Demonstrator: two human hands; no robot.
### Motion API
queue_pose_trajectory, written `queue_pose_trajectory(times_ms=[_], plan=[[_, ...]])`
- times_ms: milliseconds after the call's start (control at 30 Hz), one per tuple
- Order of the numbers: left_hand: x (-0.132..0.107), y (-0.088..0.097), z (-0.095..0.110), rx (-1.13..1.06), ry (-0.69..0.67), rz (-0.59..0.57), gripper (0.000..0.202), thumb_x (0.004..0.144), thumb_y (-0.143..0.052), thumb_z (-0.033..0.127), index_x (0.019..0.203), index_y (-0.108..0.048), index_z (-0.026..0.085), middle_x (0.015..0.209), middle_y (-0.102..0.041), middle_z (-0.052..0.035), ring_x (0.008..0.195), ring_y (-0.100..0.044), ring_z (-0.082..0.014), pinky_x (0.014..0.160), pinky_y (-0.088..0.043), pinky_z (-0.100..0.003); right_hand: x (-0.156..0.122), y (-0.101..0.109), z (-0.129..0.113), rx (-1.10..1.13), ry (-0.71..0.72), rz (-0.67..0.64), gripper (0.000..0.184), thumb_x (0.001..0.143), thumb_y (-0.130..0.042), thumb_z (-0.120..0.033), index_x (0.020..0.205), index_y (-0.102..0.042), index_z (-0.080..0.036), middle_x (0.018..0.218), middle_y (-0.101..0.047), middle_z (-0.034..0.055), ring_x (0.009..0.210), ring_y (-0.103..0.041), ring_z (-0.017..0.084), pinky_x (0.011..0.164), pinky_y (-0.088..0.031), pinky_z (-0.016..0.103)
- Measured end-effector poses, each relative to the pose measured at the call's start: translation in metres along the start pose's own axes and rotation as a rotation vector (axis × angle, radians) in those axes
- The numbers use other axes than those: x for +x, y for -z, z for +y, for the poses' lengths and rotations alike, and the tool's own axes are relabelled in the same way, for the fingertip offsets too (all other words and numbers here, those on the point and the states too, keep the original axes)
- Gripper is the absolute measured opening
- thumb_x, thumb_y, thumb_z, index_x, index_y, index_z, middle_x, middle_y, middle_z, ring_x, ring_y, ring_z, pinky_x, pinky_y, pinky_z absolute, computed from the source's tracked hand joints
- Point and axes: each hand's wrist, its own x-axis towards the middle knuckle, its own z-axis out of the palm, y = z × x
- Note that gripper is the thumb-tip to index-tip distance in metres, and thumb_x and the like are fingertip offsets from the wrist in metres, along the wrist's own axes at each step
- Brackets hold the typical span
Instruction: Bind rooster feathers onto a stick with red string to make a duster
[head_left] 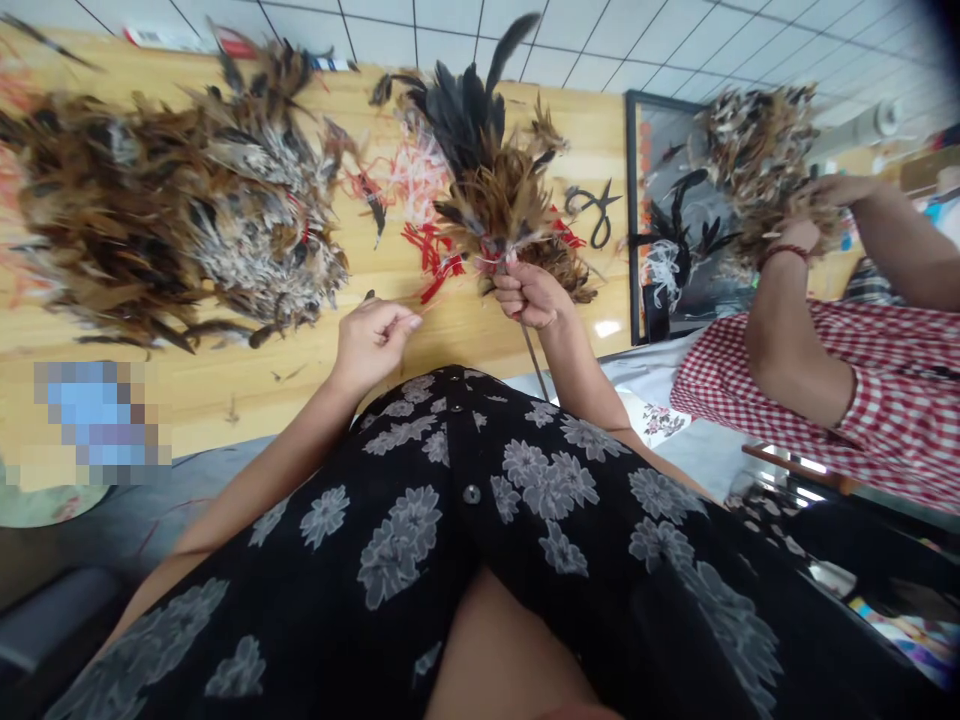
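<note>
My right hand point(534, 293) is closed round the thin stick of a feather duster point(504, 195), just under its brown feathers. Long black feathers stand up from the duster's far end, and the bare stick runs down toward my body. My left hand point(373, 340) is pinched on a thin red string point(429, 303), which stretches up toward the base of the feathers. Behind it, red strips point(435, 250) lie on the wooden table point(480, 345). Black scissors point(596, 210) rest to the right of the duster.
A big heap of brown feathers point(112, 210) and bundles of pale-quilled feathers point(262, 230) cover the table's left side. Pink-white shreds point(418, 170) lie behind the strips. At right, a co-worker in a checked shirt point(817, 380) handles another feather bundle point(757, 150) beside a black-framed panel point(637, 220).
</note>
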Motion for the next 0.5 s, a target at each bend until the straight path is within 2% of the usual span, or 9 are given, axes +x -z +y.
queue_pose_trajectory(times_ms=[133, 233, 333, 400, 500], plan=[[-0.001, -0.001, 0.003, -0.006, -0.019, 0.008, 0.029, 0.098, -0.062, 0.042, 0.075, -0.065, 0.024, 0.065, -0.059, -0.0019, 0.065, -0.056, -0.0206, 0.075, -0.050, -0.036, 0.007, 0.002, 0.002, -0.058, 0.047, 0.014, 0.032, 0.108, -0.041, -0.011, 0.079, -0.036, -0.023, 0.055, -0.028, -0.0117, 0.046, -0.011, 0.005, 0.044, -0.012, 0.014], [0.003, -0.004, 0.005, -0.011, -0.029, -0.015, 0.030, 0.097, -0.062, 0.043, 0.074, -0.066, 0.024, 0.064, -0.061, -0.0027, 0.065, -0.057, -0.0214, 0.074, -0.049, -0.036, 0.014, 0.004, 0.006, -0.147, 0.102, 0.093, 0.025, 0.104, -0.044, -0.009, 0.082, -0.045, -0.022, 0.053, -0.033, -0.0114, 0.046, -0.013, 0.005, 0.044, -0.012, 0.016], [0.008, -0.009, 0.001, 0.009, -0.013, -0.127, 0.028, 0.095, -0.061, 0.041, 0.075, -0.067, 0.024, 0.067, -0.065, -0.0040, 0.069, -0.061, -0.0228, 0.074, -0.049, -0.036, 0.023, 0.009, 0.012, -0.256, 0.189, 0.224, 0.020, 0.099, -0.057, -0.014, 0.083, -0.048, -0.023, 0.055, -0.036, -0.0113, 0.047, -0.018, 0.006, 0.045, -0.015, 0.018], [0.011, -0.013, -0.007, 0.057, 0.031, -0.249, 0.027, 0.095, -0.060, 0.040, 0.074, -0.067, 0.024, 0.069, -0.067, -0.0053, 0.073, -0.064, -0.0248, 0.078, -0.052, -0.037, 0.030, 0.014, 0.018, -0.322, 0.286, 0.309, 0.020, 0.097, -0.060, -0.015, 0.082, -0.049, -0.022, 0.060, -0.040, -0.0099, 0.052, -0.027, 0.006, 0.051, -0.024, 0.018], [0.014, -0.017, -0.021, 0.135, 0.088, -0.387, 0.023, 0.094, -0.060, 0.038, 0.083, -0.074, 0.024, 0.088, -0.078, -0.0096, 0.089, -0.072, -0.0314, 0.095, -0.058, -0.048, 0.038, 0.025, 0.027, -0.431, 0.428, 0.382, 0.014, 0.095, -0.057, -0.018, 0.082, -0.054, -0.020, 0.067, -0.049, -0.0066, 0.066, -0.042, 0.008, 0.066, -0.038, 0.019]])
